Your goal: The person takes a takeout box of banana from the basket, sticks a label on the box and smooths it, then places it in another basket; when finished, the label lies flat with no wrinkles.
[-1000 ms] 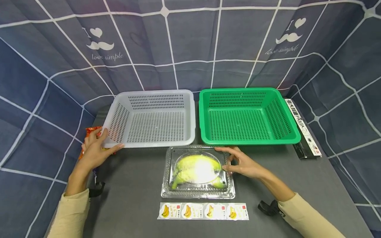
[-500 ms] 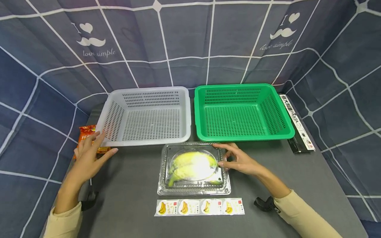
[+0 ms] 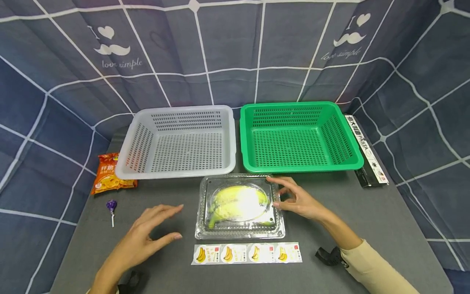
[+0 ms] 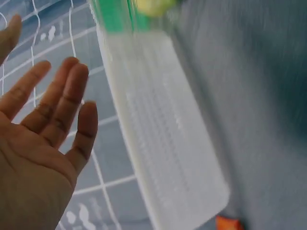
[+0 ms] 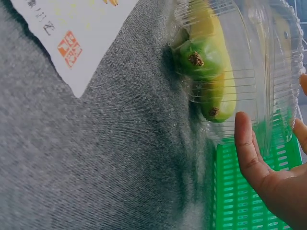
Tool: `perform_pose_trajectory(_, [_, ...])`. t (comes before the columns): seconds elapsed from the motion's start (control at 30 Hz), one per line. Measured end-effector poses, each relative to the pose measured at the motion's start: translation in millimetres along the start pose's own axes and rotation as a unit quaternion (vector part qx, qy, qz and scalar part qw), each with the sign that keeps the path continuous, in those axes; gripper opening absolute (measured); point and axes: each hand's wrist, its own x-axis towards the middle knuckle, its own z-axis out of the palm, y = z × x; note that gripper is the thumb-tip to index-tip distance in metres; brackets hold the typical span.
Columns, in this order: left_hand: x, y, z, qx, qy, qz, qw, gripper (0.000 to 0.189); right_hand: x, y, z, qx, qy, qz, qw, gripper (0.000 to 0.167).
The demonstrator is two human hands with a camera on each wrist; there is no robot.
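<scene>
A clear plastic clamshell box [image 3: 240, 232] with green-yellow bananas [image 3: 231, 202] inside lies closed on the table. My right hand [image 3: 302, 202] is at its right side, the index fingertip by the far corner and the thumb by the right edge. In the right wrist view, a straight fingertip [image 5: 243, 122] shows right at the box's clear wall, near the banana ends. To the left of the box, my left hand [image 3: 145, 234] hovers over the table with its fingers spread and nothing in them. A strip of banana stickers [image 3: 246, 254] lies just in front of the box.
A white basket [image 3: 176, 175] and a green basket [image 3: 301, 168] stand behind the box. At left are an orange snack bag [image 3: 110, 179] and a purple lollipop [image 3: 111, 206]. A pasta box [image 3: 367, 153] lies right of the green basket. Checked curtain [image 3: 235, 45] encloses the back.
My left hand has left the white basket's front left corner and moved nearer and to the right, uncovering the snack bag and lollipop. The right hand has stayed at the clamshell box.
</scene>
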Motion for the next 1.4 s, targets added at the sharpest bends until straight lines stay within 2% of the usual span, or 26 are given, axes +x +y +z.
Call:
perform_pose_trajectory(0.07, [-5.0, 4.9, 7.5, -0.024, 0.002, 0.028, 0.9993, 0.07, -0.7, 0.7, -0.1, 0.0, 0.0, -0.003, 1.0, 0.068])
perform_pose_trajectory(0.13, [-10.2, 7.5, 15.2, -0.061, -0.008, 0.042, 0.9972, 0.063, -1.2, 1.0, -0.2, -0.001, 0.001, -0.003, 1.0, 0.068])
perform_pose_trajectory(0.23, [-19.3, 8.6, 27.8, -0.124, -0.05, 0.029, 0.9906, 0.051, -2.1, 0.7, -0.2, -0.004, 0.003, -0.003, 1.0, 0.068])
perform_pose_trajectory(0.37, [-32.0, 6.8, 47.9, -0.163, -0.094, 0.033, 0.9816, 0.04, -3.5, 0.7, 0.1, -0.005, 0.006, 0.003, 1.0, 0.069])
perform_pose_trajectory(0.47, [-39.3, 4.4, 63.0, -0.14, -0.1, 0.055, 0.9835, 0.039, -4.4, 0.7, 0.4, -0.001, 0.007, 0.006, 1.0, 0.069])
perform_pose_trajectory(0.57, [-44.1, 1.8, 74.5, -0.106, -0.109, 0.056, 0.9868, 0.042, -4.8, 0.8, 0.7, 0.001, 0.008, 0.005, 1.0, 0.069])
perform_pose_trajectory(0.73, [-46.5, -2.2, 83.3, -0.072, -0.137, 0.041, 0.9871, 0.047, -5.1, 1.4, 0.8, 0.0, 0.009, 0.003, 1.0, 0.069])
perform_pose_trajectory(0.83, [-45.9, -3.3, 85.1, -0.062, -0.139, 0.047, 0.9872, 0.049, -5.6, 1.8, 0.9, 0.0, 0.009, 0.002, 1.0, 0.069])
perform_pose_trajectory(0.93, [-45.0, -3.6, 86.8, -0.059, -0.137, 0.056, 0.9873, 0.051, -6.2, 2.3, 0.9, 0.0, 0.008, 0.002, 1.0, 0.07])
perform_pose_trajectory(1.17, [-44.5, -2.7, 88.7, -0.052, -0.143, 0.039, 0.9876, 0.046, -6.9, 2.6, 1.2, 0.003, 0.008, 0.0, 1.0, 0.069])
perform_pose_trajectory(1.27, [-44.3, -2.1, 89.5, -0.051, -0.135, 0.045, 0.9885, 0.042, -7.2, 2.9, 1.2, 0.006, 0.009, 0.003, 0.9999, 0.069])
perform_pose_trajectory(1.4, [-43.4, -0.2, 88.8, -0.09, -0.146, 0.051, 0.9838, 0.036, -7.3, 3.2, 1.7, 0.003, 0.01, 0.005, 0.9999, 0.07])
